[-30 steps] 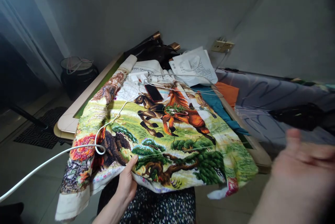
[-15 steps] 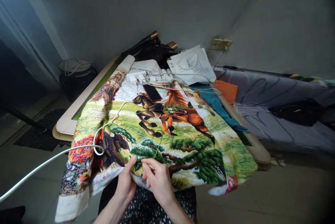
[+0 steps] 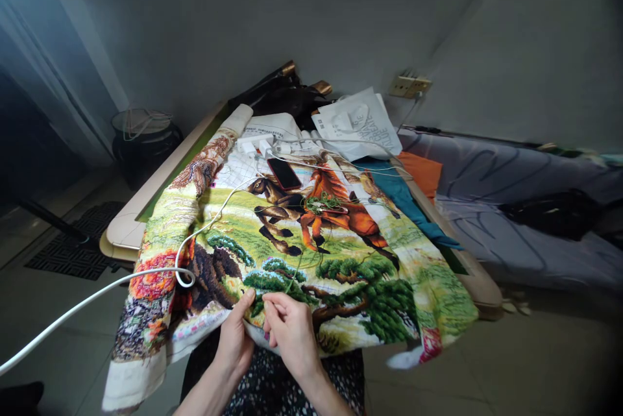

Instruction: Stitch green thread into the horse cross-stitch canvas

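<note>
A large cross-stitch cloth [image 3: 228, 208] with galloping horses and pine branches lies over the table and hangs down at its near edge. My left hand [image 3: 236, 338] grips that near edge, thumb on top and fingers underneath. Just to its right, my right hand [image 3: 289, 331] is closed in a pinch close above the stitched green branches. What sits between its fingertips is too small to make out. A thin green thread [image 3: 294, 273] runs on the cloth near the right hand. Farther up, a tangle of green thread [image 3: 324, 203] rests on the orange horse.
A phone [image 3: 285, 173] and a white power strip [image 3: 256, 141] lie on the cloth. One white cable [image 3: 87, 302] loops across its left side. White bags [image 3: 360, 124], teal fabric [image 3: 399, 195] and the table's rim [image 3: 121, 224] surround it. A dark stool [image 3: 146, 143] stands left.
Both hands keep nearly the same place and grip at the cloth's near edge. The view has shifted very slightly.
</note>
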Motion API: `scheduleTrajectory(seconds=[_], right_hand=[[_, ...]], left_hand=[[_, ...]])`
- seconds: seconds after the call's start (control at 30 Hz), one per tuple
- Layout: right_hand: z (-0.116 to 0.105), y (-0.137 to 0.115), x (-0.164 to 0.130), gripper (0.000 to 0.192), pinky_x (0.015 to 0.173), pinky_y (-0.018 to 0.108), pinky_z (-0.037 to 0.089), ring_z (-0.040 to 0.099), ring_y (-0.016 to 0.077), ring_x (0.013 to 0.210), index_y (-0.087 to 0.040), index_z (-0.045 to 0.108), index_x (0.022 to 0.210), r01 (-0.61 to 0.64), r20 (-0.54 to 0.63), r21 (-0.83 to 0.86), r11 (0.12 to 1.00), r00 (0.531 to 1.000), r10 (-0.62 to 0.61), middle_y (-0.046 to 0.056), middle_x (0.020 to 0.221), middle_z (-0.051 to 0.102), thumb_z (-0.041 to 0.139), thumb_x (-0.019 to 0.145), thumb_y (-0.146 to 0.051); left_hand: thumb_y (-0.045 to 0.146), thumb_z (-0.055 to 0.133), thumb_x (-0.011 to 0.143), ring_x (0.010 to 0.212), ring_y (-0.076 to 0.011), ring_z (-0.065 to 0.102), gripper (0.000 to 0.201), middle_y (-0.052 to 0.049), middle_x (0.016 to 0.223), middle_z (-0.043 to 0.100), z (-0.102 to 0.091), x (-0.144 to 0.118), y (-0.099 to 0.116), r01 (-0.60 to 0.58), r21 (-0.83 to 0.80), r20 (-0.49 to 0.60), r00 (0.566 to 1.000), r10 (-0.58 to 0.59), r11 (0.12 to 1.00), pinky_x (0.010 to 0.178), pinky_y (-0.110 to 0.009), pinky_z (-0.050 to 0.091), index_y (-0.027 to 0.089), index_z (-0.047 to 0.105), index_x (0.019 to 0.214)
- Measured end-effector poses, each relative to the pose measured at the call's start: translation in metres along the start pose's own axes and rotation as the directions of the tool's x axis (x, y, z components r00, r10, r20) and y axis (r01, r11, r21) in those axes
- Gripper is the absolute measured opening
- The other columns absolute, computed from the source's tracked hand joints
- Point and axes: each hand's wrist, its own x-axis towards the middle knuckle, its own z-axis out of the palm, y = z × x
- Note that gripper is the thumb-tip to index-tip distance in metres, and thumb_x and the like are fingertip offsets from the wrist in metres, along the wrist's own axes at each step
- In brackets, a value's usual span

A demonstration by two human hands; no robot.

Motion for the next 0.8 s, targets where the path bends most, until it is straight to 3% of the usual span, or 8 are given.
scheduleTrajectory(seconds=[0.27, 0.5, 0.8], right_hand=[[0.011, 0.002, -0.002, 0.028, 0.039, 0.018, 0.042, 0.057, 0.0129, 0.040, -0.017, 0.059, 0.082, -0.054, -0.064, 0.091, 0.994, 0.996, 0.060, 0.001, 0.056, 0.063, 0.053, 0.088, -0.044], [0.014, 0.007, -0.004, 0.019, 0.046, 0.019, 0.042, 0.054, 0.0127, 0.049, -0.016, 0.064, 0.074, 0.026, -0.125, 0.051, 0.998, 0.992, -0.019, 0.000, 0.057, 0.058, 0.056, 0.084, -0.030], [0.018, 0.008, -0.004, 0.019, 0.046, 0.020, 0.042, 0.051, 0.0127, 0.048, -0.016, 0.065, 0.071, 0.058, -0.169, 0.056, 0.997, 0.984, -0.048, 0.000, 0.055, 0.057, 0.055, 0.083, -0.027]], left_hand=[[0.026, 0.084, 0.056, 0.040, -0.0069, 0.045, 0.030, 0.006, 0.048, 0.052, 0.005, -0.004, 0.001, -0.016, -0.016, -0.050, 0.999, 0.015, 1.000, 0.041, -0.021, 0.037, 0.015, 0.057, 0.061], [0.014, 0.081, 0.058, 0.052, -0.0095, 0.056, 0.020, 0.003, 0.060, 0.062, 0.008, -0.004, 0.004, -0.046, -0.064, -0.167, 0.985, 0.035, 0.997, 0.051, -0.021, 0.046, 0.014, 0.064, 0.069], [0.009, 0.075, 0.063, 0.057, -0.0094, 0.059, 0.013, 0.002, 0.064, 0.065, 0.010, -0.004, 0.005, -0.052, -0.077, -0.207, 0.978, 0.035, 0.996, 0.056, -0.021, 0.049, 0.013, 0.067, 0.072]])
